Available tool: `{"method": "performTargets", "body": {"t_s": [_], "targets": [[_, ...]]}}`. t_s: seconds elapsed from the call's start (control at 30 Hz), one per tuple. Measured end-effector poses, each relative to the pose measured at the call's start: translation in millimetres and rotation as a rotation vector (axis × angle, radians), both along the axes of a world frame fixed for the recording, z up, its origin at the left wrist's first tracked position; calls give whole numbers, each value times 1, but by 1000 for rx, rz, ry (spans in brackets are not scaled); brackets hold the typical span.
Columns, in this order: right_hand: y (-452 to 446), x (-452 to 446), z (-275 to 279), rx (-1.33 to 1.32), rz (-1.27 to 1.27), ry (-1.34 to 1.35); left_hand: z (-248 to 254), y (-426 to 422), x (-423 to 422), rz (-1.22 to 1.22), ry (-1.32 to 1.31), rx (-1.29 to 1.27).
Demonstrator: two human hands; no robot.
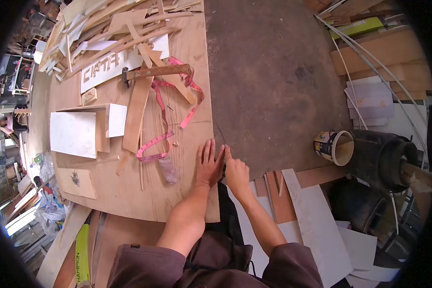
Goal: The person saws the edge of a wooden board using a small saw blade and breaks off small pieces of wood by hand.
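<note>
My left hand (209,165) lies flat near the right edge of a plywood board (177,204), fingers stretched forward. Right beside it, my right hand (237,174) is closed at the board's edge with its index finger pointing forward; whatever it may grip is hidden. To the left of my hands, a pink tape measure (154,142) snakes over the board beside a small purplish packet (167,170). Further up, a hammer (161,71) with a wooden handle rests across wood strips (138,113). A white-faced box-like piece (74,134) stands at the left.
Scrap wood strips (129,24) are heaped at the far left of the board, by a white panel with cut-out letters (113,67). A paint bucket (343,148) and a black container (381,156) stand at right. Loose panels (317,216) lie below on the right.
</note>
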State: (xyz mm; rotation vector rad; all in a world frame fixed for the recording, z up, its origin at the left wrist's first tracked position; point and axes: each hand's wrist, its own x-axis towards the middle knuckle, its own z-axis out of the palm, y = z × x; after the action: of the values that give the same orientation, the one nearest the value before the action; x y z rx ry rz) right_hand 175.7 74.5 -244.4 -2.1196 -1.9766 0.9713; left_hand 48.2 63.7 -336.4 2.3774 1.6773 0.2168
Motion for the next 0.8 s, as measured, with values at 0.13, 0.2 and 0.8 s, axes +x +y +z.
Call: {"method": "performTargets", "body": {"t_s": [0.13,0.2,0.8], "targets": [[-15,13,34,-128,44,-84,6,0,3,-23,-67,0],[-18,10,38,-144,23,-70,11,-1,2,-19,-37,-34],[-15,5,7,-40,-88,3,5,-5,6,-51,65,-68]]}}
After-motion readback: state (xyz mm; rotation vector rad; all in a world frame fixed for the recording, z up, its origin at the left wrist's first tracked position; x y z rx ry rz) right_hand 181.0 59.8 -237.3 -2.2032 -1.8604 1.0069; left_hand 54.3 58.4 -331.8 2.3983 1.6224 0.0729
